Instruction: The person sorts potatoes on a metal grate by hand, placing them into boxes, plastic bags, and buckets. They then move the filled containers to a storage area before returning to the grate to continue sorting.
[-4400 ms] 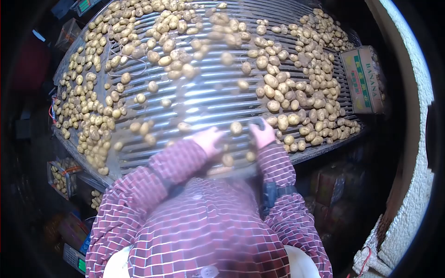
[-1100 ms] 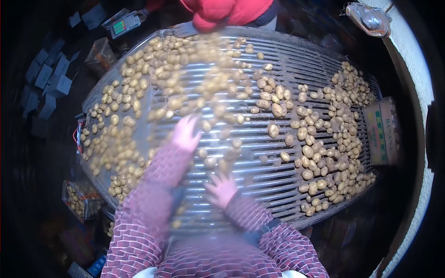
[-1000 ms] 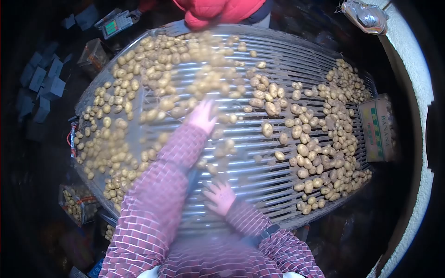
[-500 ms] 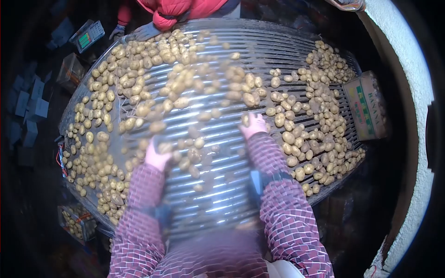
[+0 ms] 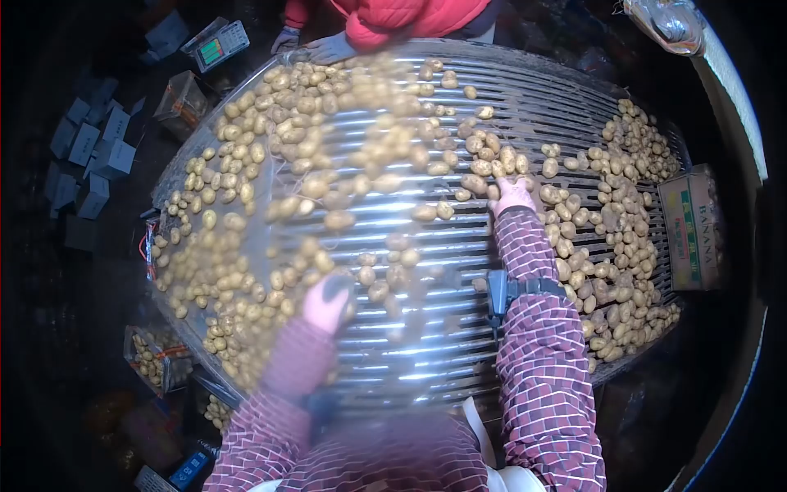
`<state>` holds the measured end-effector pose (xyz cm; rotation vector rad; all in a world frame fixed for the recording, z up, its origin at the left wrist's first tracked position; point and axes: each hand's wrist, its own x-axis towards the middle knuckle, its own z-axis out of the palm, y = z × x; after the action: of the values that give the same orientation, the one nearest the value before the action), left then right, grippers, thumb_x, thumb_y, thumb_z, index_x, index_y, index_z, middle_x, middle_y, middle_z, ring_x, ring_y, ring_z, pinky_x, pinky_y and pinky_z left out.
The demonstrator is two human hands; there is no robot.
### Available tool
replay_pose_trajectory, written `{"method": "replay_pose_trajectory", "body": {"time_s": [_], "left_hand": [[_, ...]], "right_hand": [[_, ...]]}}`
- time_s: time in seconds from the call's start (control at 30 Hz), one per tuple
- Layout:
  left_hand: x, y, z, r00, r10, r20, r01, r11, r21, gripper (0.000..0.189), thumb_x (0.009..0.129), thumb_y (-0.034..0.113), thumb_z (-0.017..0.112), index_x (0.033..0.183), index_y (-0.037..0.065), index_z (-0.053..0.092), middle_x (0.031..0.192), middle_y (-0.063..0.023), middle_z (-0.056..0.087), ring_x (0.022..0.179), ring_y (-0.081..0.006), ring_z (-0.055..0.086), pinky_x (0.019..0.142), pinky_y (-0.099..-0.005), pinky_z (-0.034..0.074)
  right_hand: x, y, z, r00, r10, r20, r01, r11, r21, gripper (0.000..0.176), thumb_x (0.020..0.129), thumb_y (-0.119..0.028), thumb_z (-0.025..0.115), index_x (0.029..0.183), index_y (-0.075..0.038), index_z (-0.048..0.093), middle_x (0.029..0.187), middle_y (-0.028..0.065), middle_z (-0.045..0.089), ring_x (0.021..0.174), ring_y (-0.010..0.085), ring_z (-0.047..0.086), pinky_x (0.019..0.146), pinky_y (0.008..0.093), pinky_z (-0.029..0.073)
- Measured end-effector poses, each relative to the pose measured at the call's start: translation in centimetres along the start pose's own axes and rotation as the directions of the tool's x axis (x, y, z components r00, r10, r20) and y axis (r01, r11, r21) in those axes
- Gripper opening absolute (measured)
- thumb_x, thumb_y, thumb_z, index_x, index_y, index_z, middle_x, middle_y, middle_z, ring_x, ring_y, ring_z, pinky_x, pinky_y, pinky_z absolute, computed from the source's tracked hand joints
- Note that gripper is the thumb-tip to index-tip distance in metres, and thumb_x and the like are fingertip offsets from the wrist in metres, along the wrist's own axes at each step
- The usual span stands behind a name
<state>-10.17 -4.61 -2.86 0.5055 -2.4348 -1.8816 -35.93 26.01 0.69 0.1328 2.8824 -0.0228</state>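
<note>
Many yellow-brown potatoes [image 5: 619,246] are spread over a slatted metal sorting table [image 5: 426,328]. My right hand [image 5: 515,195] is right of the middle, its fingers curled against potatoes, with one potato [image 5: 493,192] at its thumb side. Just beyond the fingertips lies a small cluster of potatoes [image 5: 490,156]. My left hand [image 5: 324,305] is over the slats at the left, smeared by motion. A dark patch shows at its fingers, and I cannot make out what it is. Loose potatoes [image 5: 379,290] lie to the right of that hand.
A person in a red jacket [image 5: 402,16] stands at the far edge, one gloved hand [image 5: 330,49] by the potatoes. A banana carton [image 5: 691,234] stands at the right end. A scale [image 5: 217,45], small boxes [image 5: 111,157] and a crate of potatoes [image 5: 156,357] are at the left.
The view has shifted, so the table appears further right. My right hand is now close against the potato cluster. My left hand is lower in view, with a dark patch at its fingers.
</note>
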Motion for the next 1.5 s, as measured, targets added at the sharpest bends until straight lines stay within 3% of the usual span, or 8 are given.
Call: {"method": "replay_pose_trajectory", "body": {"time_s": [0.1, 0.23, 0.9, 1.0, 1.1, 1.17, 1.33, 1.5], "left_hand": [[7.3, 0.6, -0.1, 0.949, 0.296, -0.109, -0.180, 0.790, 0.586, 0.030, 0.080, 0.016, 0.065, 0.108, 0.007, 0.063, 0.106, -0.0143, 0.063, 0.093, -0.0325, 0.063, 0.081, -0.0382, 0.051], [12.4, 3.0, 0.7, 0.995, -0.021, 0.092, -0.070, 0.498, 0.865, 0.045, 0.079, 0.020, 0.065, 0.120, 0.013, 0.049, 0.114, -0.0162, 0.056, 0.095, -0.0352, 0.062, 0.082, -0.0458, 0.050], [15.6, 4.4, -1.5, 0.907, -0.102, 0.407, -0.308, 0.497, 0.811, 0.053, 0.075, 0.029, 0.072, 0.125, 0.019, 0.057, 0.150, -0.0184, 0.027, 0.115, -0.0327, 0.056, 0.096, -0.0406, 0.049], [14.4, 6.1, -1.1, 0.948, -0.091, 0.306, -0.201, 0.575, 0.793, 0.053, 0.075, 0.027, 0.072, 0.124, 0.017, 0.057, 0.140, -0.0191, 0.038, 0.112, -0.0293, 0.058, 0.096, -0.0399, 0.048], [12.9, 3.0, -2.1, 0.981, -0.146, 0.131, 0.060, 0.858, 0.509, 0.067, 0.077, 0.020, 0.074, 0.136, 0.008, 0.046, 0.140, -0.0173, 0.041, 0.108, -0.0279, 0.060, 0.094, -0.0376, 0.051], [10.1, 2.4, -3.4, 0.889, -0.421, 0.178, 0.457, 0.836, -0.305, 0.057, 0.087, 0.024, 0.066, 0.136, 0.002, 0.047, 0.127, -0.0154, 0.057, 0.108, -0.0229, 0.060, 0.091, -0.0326, 0.052], [0.6, 4.8, -4.0, 0.942, -0.220, 0.252, 0.329, 0.474, -0.817, 0.055, 0.094, 0.040, 0.055, 0.132, 0.002, 0.047, 0.106, -0.0122, 0.061, 0.082, -0.0180, 0.063, 0.063, -0.0240, 0.054], [-6.6, 1.6, -4.2, 0.920, -0.254, 0.298, 0.378, 0.376, -0.846, 0.052, 0.098, 0.032, 0.051, 0.141, 0.007, 0.035, 0.117, -0.0152, 0.057, 0.092, -0.0235, 0.062, 0.066, -0.0303, 0.057]], "right_hand": [[-1.1, 0.5, 2.8, 0.989, -0.110, -0.102, 0.113, 0.993, 0.021, 0.049, 0.077, -0.015, 0.066, 0.123, -0.020, 0.050, 0.121, 0.0134, 0.050, 0.108, 0.0340, 0.057, 0.086, 0.0468, 0.051], [-4.0, 2.0, 4.8, 0.976, -0.118, -0.184, 0.173, 0.931, 0.322, 0.048, 0.071, -0.020, 0.070, 0.118, -0.014, 0.058, 0.112, 0.0149, 0.062, 0.107, 0.0352, 0.058, 0.091, 0.0434, 0.047], [-4.4, -18.7, 5.1, 0.841, -0.539, -0.032, 0.536, 0.825, 0.182, 0.049, 0.076, -0.032, 0.069, 0.124, -0.023, 0.061, 0.140, 0.0199, 0.041, 0.120, 0.0364, 0.051, 0.099, 0.0425, 0.046], [-5.2, -15.1, 4.1, 0.911, -0.393, 0.124, 0.091, 0.484, 0.870, 0.044, 0.084, -0.032, 0.066, 0.123, -0.013, 0.059, 0.122, 0.0148, 0.056, 0.103, 0.0278, 0.061, 0.088, 0.0389, 0.053], [-6.8, -9.9, 4.0, 0.847, -0.481, 0.227, -0.375, -0.238, 0.896, 0.045, 0.089, -0.036, 0.062, 0.125, -0.009, 0.054, 0.107, 0.0075, 0.062, 0.087, 0.0234, 0.064, 0.078, 0.0380, 0.057], [-9.7, -9.5, 3.7, 0.843, -0.508, 0.178, -0.500, -0.616, 0.609, 0.045, 0.092, -0.041, 0.058, 0.122, -0.009, 0.049, 0.106, 0.0083, 0.059, 0.090, 0.0262, 0.062, 0.078, 0.0456, 0.058], [-15.1, -10.3, 5.6, 0.701, -0.685, 0.198, -0.709, -0.641, 0.295, 0.048, 0.091, -0.044, 0.059, 0.121, -0.008, 0.050, 0.111, 0.0128, 0.056, 0.103, 0.0299, 0.058, 0.090, 0.0498, 0.052], [-22.9, -13.6, 4.8, 0.704, -0.702, 0.105, -0.535, -0.428, 0.728, 0.045, 0.095, -0.038, 0.052, 0.126, -0.006, 0.049, 0.123, 0.0129, 0.053, 0.115, 0.0275, 0.052, 0.100, 0.0407, 0.045]]}}
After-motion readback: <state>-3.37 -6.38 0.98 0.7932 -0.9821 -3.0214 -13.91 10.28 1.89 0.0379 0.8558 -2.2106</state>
